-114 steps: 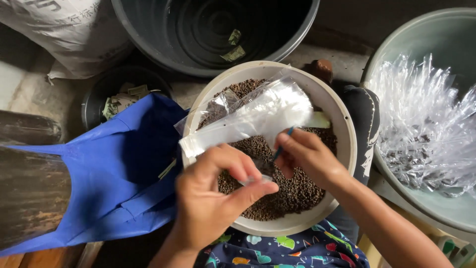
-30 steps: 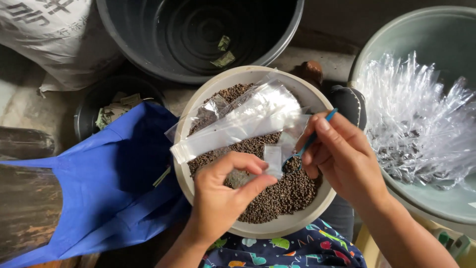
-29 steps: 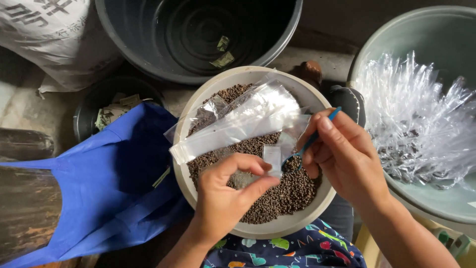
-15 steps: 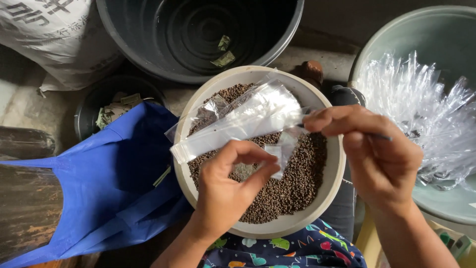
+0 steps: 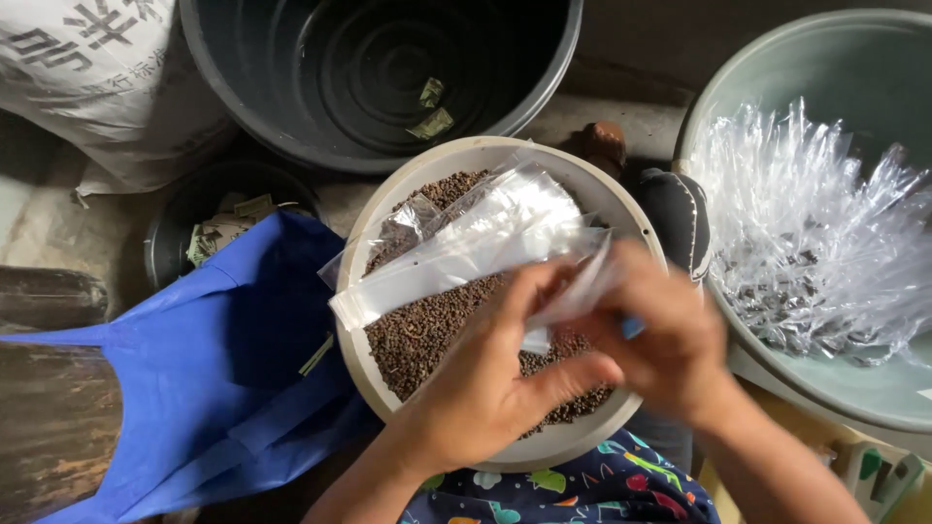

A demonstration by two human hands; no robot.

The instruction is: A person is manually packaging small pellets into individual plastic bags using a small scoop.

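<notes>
Nearest, patterned dark-blue cloth with coloured shapes [image 5: 582,490] at bottom edge, under the forearms. Left hand [image 5: 490,383] and right hand [image 5: 665,335] meet over the near-right part of a round cream-coloured plastic bowl [image 5: 364,340]. Both hands closed around one small clear plastic packet [image 5: 573,291]; left thumb and fingers pinch its lower part, right fingers grip its upper end. Packet is motion-blurred, contents cannot be told. A bit of light blue [image 5: 633,327] shows at the right hand; what it is cannot be told.

Bowl holds small dark-brown round seeds or pellets [image 5: 422,335], filling most of the bottom. A stack of flat clear plastic bags with a white strip [image 5: 476,238] lies slantwise across the bowl on the seeds, its left end sticking out over the rim.

Left of bowl: blue fabric bag [image 5: 184,388], crumpled, touching the bowl's left side. Beyond that, a small black pot [image 5: 165,228] with scraps of greenish paper inside, partly covered by the blue bag.

Right: large pale-green basin [image 5: 854,388] with a heap of crinkled clear filled packets [image 5: 815,243]. Black rounded object [image 5: 675,213] between bowl and basin.

Farthest: big dark-grey ribbed bucket [image 5: 379,68] with two scraps at the bottom; white woven sack [image 5: 107,87] at top left.
</notes>
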